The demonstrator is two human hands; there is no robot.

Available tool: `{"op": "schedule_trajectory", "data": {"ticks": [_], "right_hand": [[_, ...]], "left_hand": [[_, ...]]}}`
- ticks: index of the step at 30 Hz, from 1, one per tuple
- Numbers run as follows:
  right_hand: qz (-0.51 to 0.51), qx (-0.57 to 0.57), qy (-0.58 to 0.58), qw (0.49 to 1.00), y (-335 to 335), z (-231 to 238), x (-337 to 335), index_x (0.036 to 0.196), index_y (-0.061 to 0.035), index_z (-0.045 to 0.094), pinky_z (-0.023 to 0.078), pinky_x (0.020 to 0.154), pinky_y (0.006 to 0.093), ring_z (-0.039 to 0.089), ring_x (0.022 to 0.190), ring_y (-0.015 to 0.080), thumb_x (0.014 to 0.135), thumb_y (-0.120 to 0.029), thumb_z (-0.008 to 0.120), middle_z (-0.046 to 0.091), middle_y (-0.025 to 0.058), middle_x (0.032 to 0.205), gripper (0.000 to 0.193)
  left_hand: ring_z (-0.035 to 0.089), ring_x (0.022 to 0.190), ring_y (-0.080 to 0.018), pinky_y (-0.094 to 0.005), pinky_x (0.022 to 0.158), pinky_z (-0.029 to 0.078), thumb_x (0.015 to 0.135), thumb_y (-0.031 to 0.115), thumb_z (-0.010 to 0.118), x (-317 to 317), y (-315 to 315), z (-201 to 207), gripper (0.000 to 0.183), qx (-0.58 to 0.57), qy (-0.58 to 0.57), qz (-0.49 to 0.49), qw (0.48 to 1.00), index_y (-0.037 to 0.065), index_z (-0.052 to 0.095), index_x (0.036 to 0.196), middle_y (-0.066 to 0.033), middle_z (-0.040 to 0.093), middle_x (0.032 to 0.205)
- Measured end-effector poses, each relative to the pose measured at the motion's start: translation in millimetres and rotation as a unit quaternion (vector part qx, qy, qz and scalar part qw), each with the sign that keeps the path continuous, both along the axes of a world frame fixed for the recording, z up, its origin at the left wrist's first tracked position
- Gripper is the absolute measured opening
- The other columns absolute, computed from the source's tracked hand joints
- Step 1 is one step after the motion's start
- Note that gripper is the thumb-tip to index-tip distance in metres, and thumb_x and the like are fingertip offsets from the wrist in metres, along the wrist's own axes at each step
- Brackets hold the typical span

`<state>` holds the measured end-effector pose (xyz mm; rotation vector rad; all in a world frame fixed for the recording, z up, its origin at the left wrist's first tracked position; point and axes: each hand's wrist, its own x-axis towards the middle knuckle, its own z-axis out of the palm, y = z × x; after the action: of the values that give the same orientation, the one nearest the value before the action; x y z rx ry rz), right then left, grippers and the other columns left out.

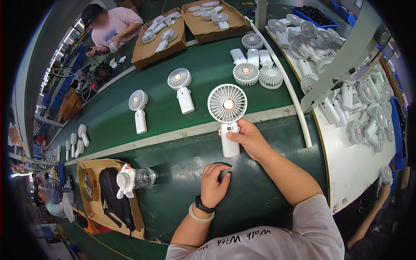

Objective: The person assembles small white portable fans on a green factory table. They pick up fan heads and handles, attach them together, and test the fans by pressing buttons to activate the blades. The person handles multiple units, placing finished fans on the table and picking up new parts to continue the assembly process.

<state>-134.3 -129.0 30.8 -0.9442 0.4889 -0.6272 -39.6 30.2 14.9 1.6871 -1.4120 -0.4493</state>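
Observation:
My right hand (248,139) is closed around the handle of a white handheld fan (230,143), held upright with its round grille toward me. The thumb presses on the front of the handle, by a small dark display window. Below it, my left hand (213,184) is curled above the dark green bench, with a black object (224,174) partly showing between fingers and thumb; its kind is hidden. Beyond the bench ledge, two more white fans, a nearer one (138,110) and another (181,91), lie on the green belt (160,115).
Several fans (247,73) cluster at the belt's right end; more are piled on a white table (346,177) beyond a white pipe (299,108). Cardboard trays (138,56) holding fans stand behind. At left, a cardboard box (138,216) sits beside a clear bottle (145,177). A co-worker (115,28) works opposite.

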Motion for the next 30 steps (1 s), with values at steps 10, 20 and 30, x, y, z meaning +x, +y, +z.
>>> {"op": "schedule_trajectory", "data": {"ticks": [10, 20, 30], "right_hand": [[0.019, -0.012, 0.017, 1.0, -1.7, -6.3, -0.9, 0.112, -0.0009, 0.052, 0.047, 0.084, 0.0299, 0.06, 0.093, 0.0147, 0.081, -0.004, 0.06, 0.063, 0.0089, 0.102, 0.032], [0.003, -0.054, 0.034, 0.998, 2.6, 8.6, -2.3, 0.113, 0.0004, 0.052, 0.048, 0.085, 0.0303, 0.061, 0.094, 0.0156, 0.079, 0.001, 0.06, 0.063, 0.0104, 0.104, 0.035], [-0.007, -0.042, 0.042, 0.998, -3.3, 4.8, -4.1, 0.112, 0.0005, 0.053, 0.048, 0.084, 0.0299, 0.061, 0.093, 0.0155, 0.078, 0.001, 0.06, 0.064, 0.0107, 0.102, 0.034]], "left_hand": [[0.056, 0.088, -0.0286, -0.0357, 0.08, 0.042, 0.071, 0.0, 0.063, 1.8, -0.2, -1.8, 0.018, -0.011, 0.024, 0.009, 1.0, 0.005, 0.06, 0.088, -0.0096, 0.062, 0.09], [0.056, 0.088, -0.0287, -0.036, 0.08, 0.042, 0.071, 0.0, 0.063, 3.5, 0.8, -0.2, 0.018, -0.002, 0.014, 0.005, 1.0, 0.005, 0.061, 0.088, -0.01, 0.062, 0.09], [0.056, 0.087, -0.0293, -0.0365, 0.08, 0.042, 0.071, 0.0, 0.063, 3.4, -1.5, -1.0, 0.017, -0.005, 0.011, -0.003, 1.0, 0.004, 0.06, 0.088, -0.0103, 0.062, 0.09]]}}
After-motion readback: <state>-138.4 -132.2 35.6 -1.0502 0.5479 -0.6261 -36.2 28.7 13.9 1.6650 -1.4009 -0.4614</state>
